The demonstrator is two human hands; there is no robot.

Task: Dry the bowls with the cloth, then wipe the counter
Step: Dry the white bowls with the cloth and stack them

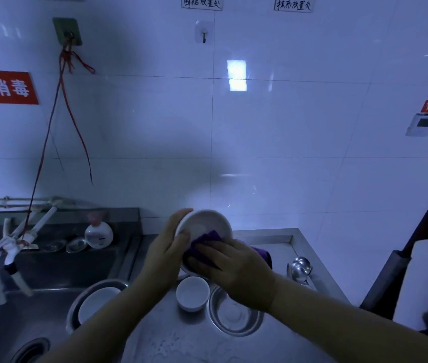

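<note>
One view only, head-mounted, wide-angle. It looks forward and slightly down from standing height, facing a white tiled wall [286, 127] squarely; the wall fills the upper two thirds of the frame. The steel surface [171, 339] runs along the bottom third, close beneath the lens. Both forearms enter from the lower edge, and the hands meet near the centre bottom at arm's length. The sink basin [24, 310] lies lower left; a dark upright object at the right edge is unidentifiable. Straight lines bow toward the edges. No second view overlaps.
</note>
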